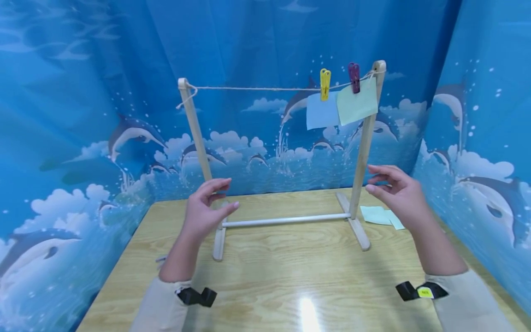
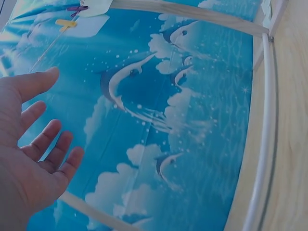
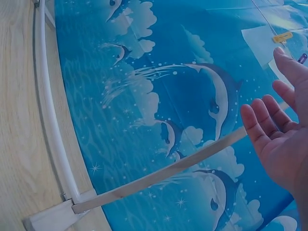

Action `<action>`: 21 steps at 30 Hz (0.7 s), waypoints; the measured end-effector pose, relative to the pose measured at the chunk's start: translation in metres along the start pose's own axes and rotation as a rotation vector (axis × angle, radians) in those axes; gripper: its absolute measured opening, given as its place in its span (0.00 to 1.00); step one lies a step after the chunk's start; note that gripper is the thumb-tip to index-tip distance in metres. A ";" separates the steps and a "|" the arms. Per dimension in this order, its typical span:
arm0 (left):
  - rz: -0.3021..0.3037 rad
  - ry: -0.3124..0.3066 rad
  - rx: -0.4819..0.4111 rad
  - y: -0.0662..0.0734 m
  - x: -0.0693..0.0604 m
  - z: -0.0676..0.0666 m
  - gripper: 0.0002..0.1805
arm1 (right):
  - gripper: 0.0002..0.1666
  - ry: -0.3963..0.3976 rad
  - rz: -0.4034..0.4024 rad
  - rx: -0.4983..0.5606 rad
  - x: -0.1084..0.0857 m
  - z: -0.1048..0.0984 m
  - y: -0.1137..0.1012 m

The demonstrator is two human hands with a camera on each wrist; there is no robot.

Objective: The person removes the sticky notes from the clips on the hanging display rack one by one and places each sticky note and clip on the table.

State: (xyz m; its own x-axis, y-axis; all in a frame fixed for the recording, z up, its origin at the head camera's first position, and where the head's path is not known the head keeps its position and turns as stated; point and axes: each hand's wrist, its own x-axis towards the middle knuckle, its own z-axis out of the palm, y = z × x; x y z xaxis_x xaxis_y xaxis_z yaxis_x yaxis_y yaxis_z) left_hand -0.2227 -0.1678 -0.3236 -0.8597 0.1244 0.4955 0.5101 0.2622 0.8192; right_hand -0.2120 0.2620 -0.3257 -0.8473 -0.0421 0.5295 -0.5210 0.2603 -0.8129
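Note:
My left hand (image 1: pixel 207 205) hovers near the left post of a small wooden rack (image 1: pixel 195 124), fingers loosely bent and holding nothing. On the other side, my right hand (image 1: pixel 396 191) hangs in the air by the right post, likewise relaxed around nothing. A string (image 1: pixel 257 88) runs between the two post tops. Near its right end, a yellow clothespin (image 1: pixel 325 84) grips a blue paper sheet (image 1: pixel 320 113), and a purple clothespin (image 1: pixel 354 77) holds a pale green sheet (image 1: pixel 358 103). Both wrist views show palms and fingers with nothing in them.
Pale green paper sheets (image 1: pixel 375 215) lie on the wooden table (image 1: pixel 265 272) behind the right hand. A white bar (image 1: pixel 286 221) joins the rack's feet. Partly behind the left forearm lies a small grey object (image 1: pixel 161 259). Dolphin-print curtains (image 1: pixel 249 41) surround the table's back and sides.

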 end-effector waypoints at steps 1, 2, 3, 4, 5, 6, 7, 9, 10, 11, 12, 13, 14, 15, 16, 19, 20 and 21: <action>0.010 -0.003 0.004 0.002 0.004 0.001 0.29 | 0.25 -0.003 -0.001 -0.008 0.002 0.001 -0.001; 0.018 -0.008 0.013 0.004 0.007 0.002 0.28 | 0.25 -0.007 -0.005 -0.014 0.004 0.002 -0.002; 0.024 -0.013 0.015 0.005 0.010 0.003 0.28 | 0.25 -0.010 -0.006 -0.013 0.005 0.002 -0.003; 0.029 -0.018 0.020 0.007 0.014 0.004 0.28 | 0.25 -0.013 -0.006 -0.014 0.007 0.003 -0.004; 0.033 -0.025 0.022 0.009 0.017 0.005 0.28 | 0.25 -0.015 -0.006 -0.012 0.008 0.003 -0.005; 0.036 -0.030 0.020 0.010 0.020 0.007 0.28 | 0.25 -0.016 -0.005 -0.014 0.010 0.004 -0.006; 0.035 -0.035 0.021 0.012 0.023 0.008 0.28 | 0.25 -0.015 -0.002 -0.018 0.011 0.005 -0.007; 0.033 -0.044 0.015 0.015 0.028 0.010 0.29 | 0.25 -0.012 0.003 -0.022 0.014 0.006 -0.009; 0.032 -0.046 0.011 0.016 0.031 0.011 0.29 | 0.25 -0.008 0.007 -0.027 0.015 0.006 -0.010; 0.032 -0.050 0.004 0.018 0.034 0.012 0.29 | 0.25 -0.004 0.011 -0.031 0.016 0.007 -0.011; 0.030 -0.050 -0.002 0.019 0.036 0.014 0.29 | 0.26 0.000 0.015 -0.036 0.018 0.008 -0.012; 0.033 -0.052 -0.008 0.021 0.039 0.015 0.29 | 0.26 0.003 0.020 -0.040 0.019 0.009 -0.013; 0.036 -0.054 -0.015 0.022 0.041 0.017 0.29 | 0.26 0.003 0.026 -0.045 0.021 0.010 -0.014; 0.040 -0.057 -0.024 0.024 0.044 0.019 0.29 | 0.26 0.001 0.034 -0.054 0.022 0.011 -0.015; 0.045 -0.059 -0.030 0.025 0.046 0.020 0.29 | 0.26 -0.003 0.041 -0.058 0.024 0.012 -0.015; 0.063 -0.070 -0.050 0.028 0.053 0.025 0.28 | 0.26 -0.019 0.060 -0.064 0.029 0.015 -0.016; 0.070 -0.073 -0.054 0.029 0.054 0.027 0.27 | 0.26 -0.022 0.067 -0.068 0.030 0.016 -0.016; 0.076 -0.076 -0.056 0.030 0.056 0.028 0.27 | 0.26 -0.023 0.072 -0.068 0.031 0.017 -0.016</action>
State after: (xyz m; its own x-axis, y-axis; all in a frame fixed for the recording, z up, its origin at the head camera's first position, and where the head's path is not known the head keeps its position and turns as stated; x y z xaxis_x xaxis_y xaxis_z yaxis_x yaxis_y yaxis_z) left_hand -0.2562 -0.1259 -0.2793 -0.8168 0.2145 0.5355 0.5731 0.1955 0.7958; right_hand -0.2320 0.2405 -0.3003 -0.8850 -0.0428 0.4637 -0.4507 0.3287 -0.8299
